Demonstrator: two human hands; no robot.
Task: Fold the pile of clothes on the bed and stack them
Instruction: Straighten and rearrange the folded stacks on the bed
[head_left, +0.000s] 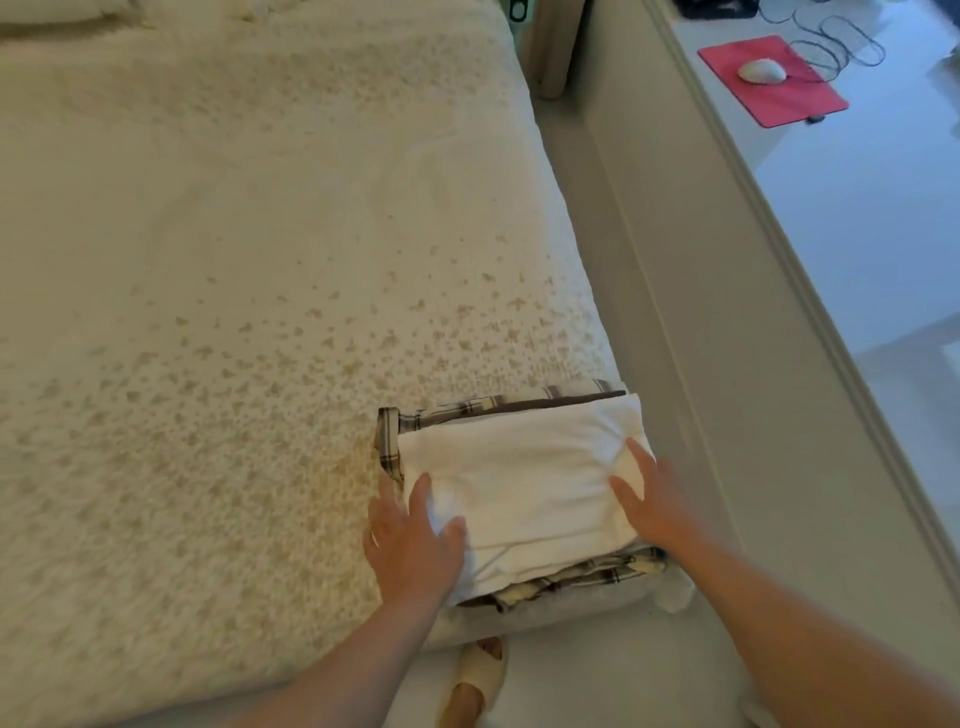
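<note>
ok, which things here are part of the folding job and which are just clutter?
Job:
folded white garment on top of the stack
folded plaid garment under it
left hand and right hand, flat on the white garment
cream patterned bedspread

Lying about:
red mouse pad
white computer mouse
black cables

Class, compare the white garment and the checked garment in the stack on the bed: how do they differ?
The white garment is plain; the checked garment has dark stripes. The white garment lies on top, under both hands; the checked garment lies beneath, showing only at the edges. Both are folded, at the bed's corner.
</note>
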